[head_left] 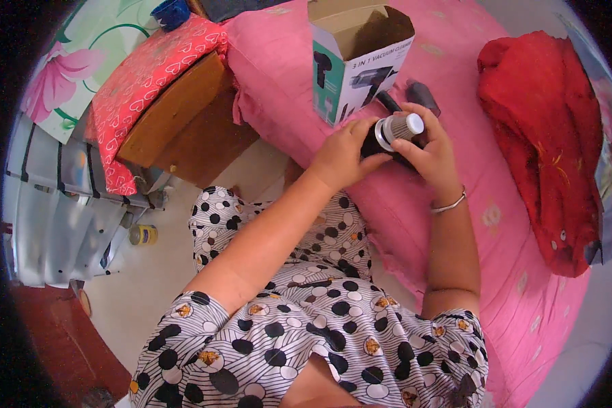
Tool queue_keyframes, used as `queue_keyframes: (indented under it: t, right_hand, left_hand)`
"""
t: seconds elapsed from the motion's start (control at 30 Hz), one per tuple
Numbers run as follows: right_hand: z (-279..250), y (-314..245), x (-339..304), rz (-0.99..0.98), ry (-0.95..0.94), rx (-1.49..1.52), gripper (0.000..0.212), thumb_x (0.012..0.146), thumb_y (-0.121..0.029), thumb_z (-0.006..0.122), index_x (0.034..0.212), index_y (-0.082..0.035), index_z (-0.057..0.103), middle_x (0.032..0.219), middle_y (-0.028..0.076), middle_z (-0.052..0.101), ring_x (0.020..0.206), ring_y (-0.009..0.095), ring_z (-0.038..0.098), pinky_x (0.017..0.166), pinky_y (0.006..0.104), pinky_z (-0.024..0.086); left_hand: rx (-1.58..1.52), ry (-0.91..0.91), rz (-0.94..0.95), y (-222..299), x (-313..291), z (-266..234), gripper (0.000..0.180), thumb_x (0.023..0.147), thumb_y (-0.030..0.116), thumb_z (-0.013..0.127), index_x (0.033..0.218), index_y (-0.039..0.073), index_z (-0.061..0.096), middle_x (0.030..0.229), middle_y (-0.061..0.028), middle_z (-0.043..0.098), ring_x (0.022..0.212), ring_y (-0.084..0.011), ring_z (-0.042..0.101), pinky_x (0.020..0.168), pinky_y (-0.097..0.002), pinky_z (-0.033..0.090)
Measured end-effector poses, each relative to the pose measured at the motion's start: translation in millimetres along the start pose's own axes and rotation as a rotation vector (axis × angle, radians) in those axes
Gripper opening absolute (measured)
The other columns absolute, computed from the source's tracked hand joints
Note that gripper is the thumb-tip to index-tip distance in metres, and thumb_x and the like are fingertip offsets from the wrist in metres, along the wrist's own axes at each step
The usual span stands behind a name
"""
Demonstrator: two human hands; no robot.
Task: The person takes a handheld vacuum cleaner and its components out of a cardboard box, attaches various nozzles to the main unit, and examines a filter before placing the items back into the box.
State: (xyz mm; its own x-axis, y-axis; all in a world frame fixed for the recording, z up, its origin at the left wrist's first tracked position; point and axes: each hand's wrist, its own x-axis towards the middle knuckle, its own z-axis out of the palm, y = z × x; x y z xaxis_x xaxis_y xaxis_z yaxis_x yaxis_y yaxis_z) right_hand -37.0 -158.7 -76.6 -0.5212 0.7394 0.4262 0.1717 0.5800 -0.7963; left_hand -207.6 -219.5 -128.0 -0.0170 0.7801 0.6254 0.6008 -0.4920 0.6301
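Both of my hands hold a black handheld vacuum cleaner body [372,145] above the pink bed cover. A pale grey pleated filter [402,127] with a white end cap sticks out of its upper end. My left hand [347,153] is wrapped round the dark body from the left. Around the filter, the fingers and thumb of my right hand [432,149] are closed. Just beyond my hands lie a dark rounded part [423,97] and a slim black piece [389,102]. An opened carton [362,71] with pictures of a handheld vacuum stands behind them.
The pink bed cover [496,224] spreads under my hands, with a red cloth [544,149] at the right. To the left stands a wooden cabinet [183,122] under a red heart-patterned cloth [160,71]. A yellow-labelled can [143,235] sits on the floor beside a rack [68,211].
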Motion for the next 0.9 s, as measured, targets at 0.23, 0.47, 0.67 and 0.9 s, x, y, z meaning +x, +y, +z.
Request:
queue_keyframes:
  t: [0.23,0.47,0.67,0.9]
  right_hand:
    - [-14.0,3.7,1.0,0.136,-0.084,0.552,0.062,0.075,-0.008,0.075,0.13,-0.003,0.046,0.116,0.005,0.058,0.106,0.015,0.055,0.093,0.0298,0.045]
    - [-15.9,14.0,-2.2,0.138,-0.128,0.223,0.052,0.077,-0.008,0.074,0.124,-0.001,0.052,0.113,0.005,0.061,0.105,0.016,0.057,0.093,0.031,0.045]
    - [-16.7,23.3,-1.3,0.17,-0.082,0.141,0.048,0.078,-0.007,0.072,0.122,0.0,0.053,0.11,0.006,0.063,0.101,0.015,0.059,0.089,0.0306,0.047]
    - [-16.2,23.3,1.4,0.2,-0.025,0.355,0.046,0.079,-0.005,0.071,0.121,0.001,0.053,0.11,0.005,0.062,0.1,0.015,0.059,0.088,0.0298,0.047]
  left_hand:
    - [0.065,-0.004,-0.056,6.0,1.4,1.0,0.061,0.074,0.028,0.076,0.121,0.003,0.047,0.107,-0.021,0.06,0.097,-0.0392,0.058,0.081,-0.0433,0.049]
    - [0.123,-0.048,-0.119,2.5,2.5,6.0,0.06,0.079,0.035,0.069,0.125,0.003,0.046,0.11,-0.0215,0.059,0.098,-0.0398,0.058,0.081,-0.0451,0.048]
    - [0.086,-0.154,-0.243,9.2,7.3,4.0,0.062,0.08,0.03,0.07,0.129,0.004,0.043,0.126,-0.0218,0.052,0.114,-0.0395,0.051,0.095,-0.043,0.043]
    - [0.13,-0.129,-0.228,6.3,6.6,7.8,0.061,0.079,0.03,0.071,0.128,0.004,0.045,0.124,-0.0214,0.053,0.114,-0.0391,0.052,0.095,-0.0427,0.043]
